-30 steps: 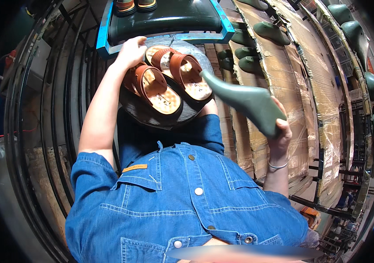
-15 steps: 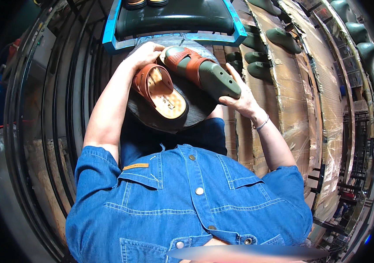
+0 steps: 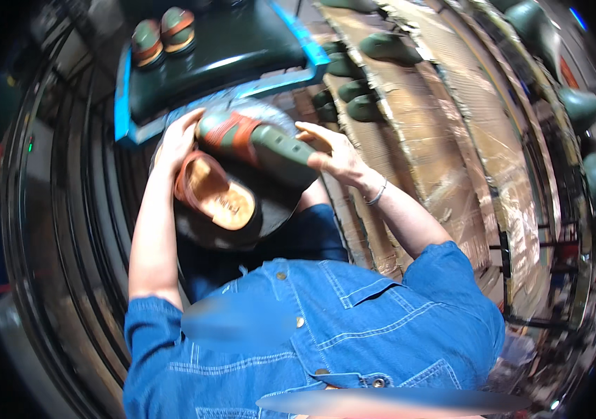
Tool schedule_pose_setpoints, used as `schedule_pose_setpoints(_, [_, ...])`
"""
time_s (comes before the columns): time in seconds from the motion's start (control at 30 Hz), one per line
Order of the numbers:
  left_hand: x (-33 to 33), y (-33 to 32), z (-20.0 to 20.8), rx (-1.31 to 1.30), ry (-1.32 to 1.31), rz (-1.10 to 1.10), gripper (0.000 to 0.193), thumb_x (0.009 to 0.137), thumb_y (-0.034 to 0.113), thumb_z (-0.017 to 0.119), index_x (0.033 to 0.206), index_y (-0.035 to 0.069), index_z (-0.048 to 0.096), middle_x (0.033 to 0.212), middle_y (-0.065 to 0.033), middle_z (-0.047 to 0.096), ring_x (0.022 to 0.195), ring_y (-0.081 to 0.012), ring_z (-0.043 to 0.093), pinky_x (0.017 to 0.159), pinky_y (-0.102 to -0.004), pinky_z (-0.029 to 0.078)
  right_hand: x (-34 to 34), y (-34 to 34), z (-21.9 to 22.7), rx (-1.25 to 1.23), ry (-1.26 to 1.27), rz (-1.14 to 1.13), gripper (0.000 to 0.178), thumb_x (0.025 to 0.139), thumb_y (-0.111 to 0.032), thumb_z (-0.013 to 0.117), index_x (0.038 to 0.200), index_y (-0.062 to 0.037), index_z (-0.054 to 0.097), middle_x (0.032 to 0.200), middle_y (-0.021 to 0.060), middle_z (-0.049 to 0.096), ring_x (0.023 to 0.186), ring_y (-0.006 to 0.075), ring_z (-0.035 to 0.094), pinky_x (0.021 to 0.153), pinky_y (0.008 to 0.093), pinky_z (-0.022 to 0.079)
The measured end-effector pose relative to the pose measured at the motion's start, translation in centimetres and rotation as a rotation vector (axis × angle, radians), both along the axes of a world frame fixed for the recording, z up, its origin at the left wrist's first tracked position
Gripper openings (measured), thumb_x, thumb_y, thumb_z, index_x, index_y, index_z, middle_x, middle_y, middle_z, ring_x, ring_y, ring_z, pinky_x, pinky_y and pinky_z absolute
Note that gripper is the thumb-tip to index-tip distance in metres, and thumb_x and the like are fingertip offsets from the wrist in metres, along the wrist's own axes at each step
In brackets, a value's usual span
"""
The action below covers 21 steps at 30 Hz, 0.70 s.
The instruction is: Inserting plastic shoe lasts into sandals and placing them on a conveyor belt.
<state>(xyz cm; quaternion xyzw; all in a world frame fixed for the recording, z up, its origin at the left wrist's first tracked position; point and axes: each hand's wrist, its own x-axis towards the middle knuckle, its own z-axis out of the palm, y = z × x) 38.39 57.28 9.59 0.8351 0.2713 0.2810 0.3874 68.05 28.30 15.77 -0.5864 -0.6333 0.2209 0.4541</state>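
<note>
A green shoe last (image 3: 280, 152) with a reddish-brown strapped sandal upper (image 3: 242, 136) around it lies tilted between my hands. My right hand (image 3: 340, 157) grips its heel end, thumb on the near side and fingers on the far side. At the toe end my left hand (image 3: 178, 143) has its fingers curled against it, partly hidden. Beside the last, nearer me, rests a loose reddish-brown sandal (image 3: 231, 206) with a tan footbed, just by my left wrist. Both are over a dark round work surface (image 3: 273, 209) above my knees.
Beyond the round surface stands a dark belt (image 3: 235, 52) in a blue frame (image 3: 249, 87). Two lasted sandals (image 3: 178, 31) sit on it. To the right are cardboard-covered racks (image 3: 410, 133) holding several green lasts (image 3: 389, 47). Black metal rails (image 3: 67, 181) run along the left.
The view has turned, bringing more of the belt and its two lasted sandals into sight. My hands keep the same places at the last's toe and heel; the picture is more blurred.
</note>
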Motion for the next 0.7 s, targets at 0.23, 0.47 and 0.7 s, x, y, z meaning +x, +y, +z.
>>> schedule_pose_setpoints(0.23, [0.2, -1.7, -0.7, -0.053, -0.151, 0.234, 0.032, 0.099, 0.004, 0.049, 0.125, -0.002, 0.068, 0.118, -0.014, 0.073, 0.111, -0.0232, 0.068, 0.101, -0.0349, 0.051, 18.1, 11.4, 2.5, 0.235, -0.009, -1.182, 0.101, 0.083, -0.045, 0.084, 0.154, 0.0033, 0.032, 0.149, 0.0311, 0.046, 0.14, 0.0401, 0.046, 0.117, 0.0468, 0.039])
schedule_pose_setpoints(0.47, [0.2, -4.5, 1.8, -0.112, -0.209, 0.176, 0.027, 0.097, 0.001, 0.05, 0.115, -0.007, 0.069, 0.101, -0.0129, 0.074, 0.092, -0.0196, 0.07, 0.088, -0.0318, 0.055, 24.1, 17.9, 2.5, -0.159, 0.183, -1.525, 0.135, 0.071, -0.055, 0.087, 0.164, -0.0043, 0.003, 0.159, 0.0451, 0.013, 0.15, 0.0562, 0.02, 0.123, 0.0542, 0.026])
schedule_pose_setpoints(0.7, [0.8, -3.6, 1.7, -0.142, -0.261, 0.177, 0.025, 0.097, -0.001, 0.051, 0.111, -0.006, 0.071, 0.097, -0.0092, 0.073, 0.088, -0.0156, 0.068, 0.083, -0.0294, 0.055, 25.8, 12.5, 2.1, 0.661, 1.03, -1.199, 0.072, 0.072, -0.019, 0.073, 0.138, -0.0015, 0.052, 0.12, 0.0235, 0.062, 0.1, 0.0393, 0.064, 0.085, 0.0519, 0.055])
